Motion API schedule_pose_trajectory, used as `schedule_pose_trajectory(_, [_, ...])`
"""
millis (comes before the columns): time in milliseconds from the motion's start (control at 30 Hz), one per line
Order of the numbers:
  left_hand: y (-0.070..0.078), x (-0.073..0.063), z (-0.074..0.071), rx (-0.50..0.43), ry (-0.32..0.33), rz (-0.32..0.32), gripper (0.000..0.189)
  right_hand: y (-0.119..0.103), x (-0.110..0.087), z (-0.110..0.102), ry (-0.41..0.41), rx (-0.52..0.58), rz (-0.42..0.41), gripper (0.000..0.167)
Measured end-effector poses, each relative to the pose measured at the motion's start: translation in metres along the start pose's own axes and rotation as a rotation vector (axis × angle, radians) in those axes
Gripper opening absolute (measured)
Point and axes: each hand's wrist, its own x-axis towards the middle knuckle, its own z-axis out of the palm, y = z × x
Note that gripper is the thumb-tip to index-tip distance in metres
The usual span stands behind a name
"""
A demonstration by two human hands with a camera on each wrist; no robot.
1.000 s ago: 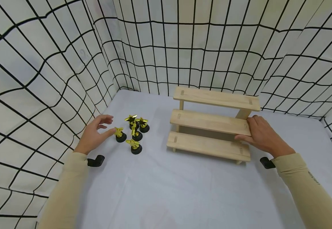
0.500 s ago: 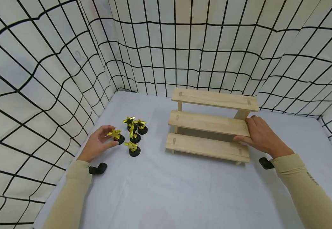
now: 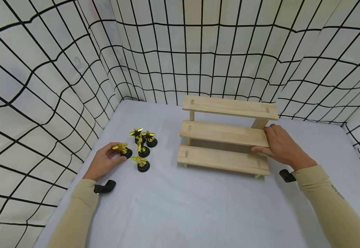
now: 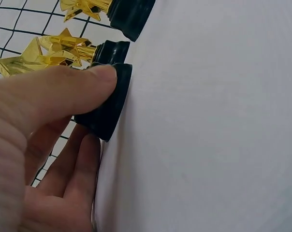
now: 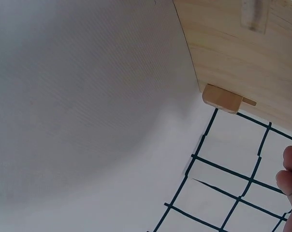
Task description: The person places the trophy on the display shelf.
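Trophy (image 3: 124,151) pinched by left grip (image 3: 103,162); right grip (image 3: 285,148) holds shelf (image 3: 225,133).

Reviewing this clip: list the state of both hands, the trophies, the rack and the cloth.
Left hand: pinching the leftmost trophy
Leftmost trophy: held at its black base; whether lifted is unclear
Other four trophies: standing upright, clustered, unheld
Right hand: gripping the rack's middle tier at its right end
Wooden rack: upright, three-tiered
White cloth: spread out, lightly creased
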Motion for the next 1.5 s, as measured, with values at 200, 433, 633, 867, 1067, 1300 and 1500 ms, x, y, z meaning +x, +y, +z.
schedule_pose_trajectory(200, [-0.001, 0.0, 0.002, 0.032, 0.016, -0.003, 0.055, -0.002, 0.002, -0.004, -0.062, -0.007, 0.038, 0.08])
schedule_pose_trajectory(433, [-0.001, 0.0, 0.003, 0.025, 0.035, 0.009, 0.053, -0.003, 0.004, -0.009, -0.136, -0.003, 0.065, 0.076])
schedule_pose_trajectory(633, [0.001, -0.001, 0.001, 0.063, 0.043, 0.003, 0.054, -0.002, 0.005, -0.011, -0.141, -0.008, 0.031, 0.073])
schedule_pose_trajectory(867, [0.009, -0.002, -0.005, 0.093, 0.08, 0.021, 0.055, 0.0, 0.003, -0.009, -0.109, -0.023, -0.01, 0.073])
schedule_pose_trajectory(1067, [0.016, -0.008, -0.015, 0.119, 0.081, -0.021, 0.061, 0.001, 0.005, -0.008, -0.1, -0.014, -0.015, 0.073])
schedule_pose_trajectory(1300, [0.02, -0.014, -0.023, 0.078, 0.102, -0.011, 0.068, -0.001, 0.007, -0.008, -0.137, -0.001, 0.027, 0.07])
schedule_pose_trajectory(1500, [0.032, -0.013, -0.024, 0.007, 0.159, 0.06, 0.062, -0.001, 0.005, -0.011, -0.108, -0.003, 0.005, 0.07])
